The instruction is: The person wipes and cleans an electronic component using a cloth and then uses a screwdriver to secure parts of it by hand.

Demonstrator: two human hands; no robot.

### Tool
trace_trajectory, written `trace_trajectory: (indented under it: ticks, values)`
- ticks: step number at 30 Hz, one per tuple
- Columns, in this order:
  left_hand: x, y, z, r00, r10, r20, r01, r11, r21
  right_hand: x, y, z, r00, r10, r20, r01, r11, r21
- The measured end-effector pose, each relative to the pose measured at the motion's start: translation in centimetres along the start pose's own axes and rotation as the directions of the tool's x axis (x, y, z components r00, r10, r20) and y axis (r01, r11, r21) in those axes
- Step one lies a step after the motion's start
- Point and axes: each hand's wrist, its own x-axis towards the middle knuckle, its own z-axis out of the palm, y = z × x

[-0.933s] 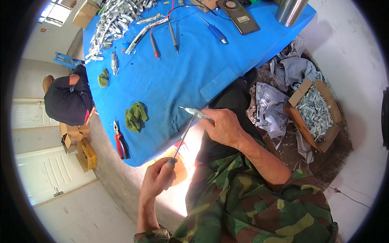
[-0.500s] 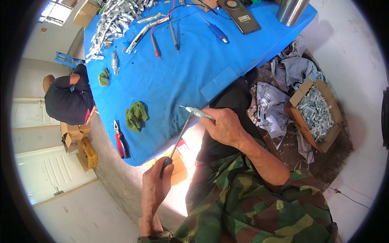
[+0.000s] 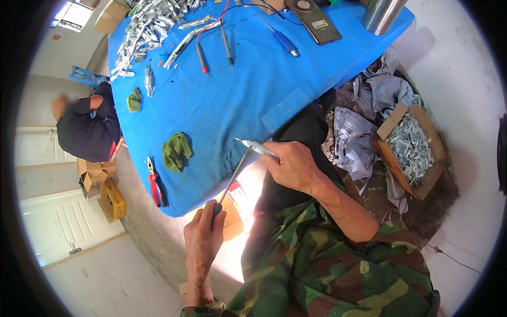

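— Where's the piece?
— Just off the blue surface (image 3: 222, 90) edge: the right hand (image 3: 293, 168) pinches a small silvery metal strip (image 3: 257, 147), and the left hand (image 3: 203, 238) is wrapped around a screwdriver (image 3: 232, 177) with its tip against it.
— How will it handle?
— Light, thin and probably bendable (likely slippery too); I'd grip it near the worked end.

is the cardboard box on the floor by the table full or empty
Full: the open cardboard box is heaped with small silvery pieces, flaps spread.
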Motion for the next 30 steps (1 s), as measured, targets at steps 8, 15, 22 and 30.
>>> trace_trajectory:
  ticks: [8, 15, 22, 30]
  values:
    - [1.1, 2.0, -1.8, 0.986, 0.161, -0.036, -0.138, 0.926, 0.352, 0.4, 0.0, 0.4, 1.0, -0.013, -0.02, 0.011, 0.997, -0.079]
    - [0.4, 1.2, -0.7, 0.982, 0.172, -0.081, -0.132, 0.925, 0.357, 0.3, 0.0, 0.3, 0.999, 0.028, -0.021, -0.028, 1.0, -0.014]
    - [1.2, 1.5, -1.7, 0.934, 0.333, -0.128, -0.218, 0.817, 0.534, 0.2, 0.0, 0.2, 0.999, 0.027, -0.028, -0.028, 0.999, -0.021]
    - [1.4, 2.3, -2.8, 0.998, 0.056, -0.001, -0.055, 0.98, 0.192, 0.4, 0.0, -0.3, 0.997, 0.078, 0.012, -0.079, 0.996, 0.037]
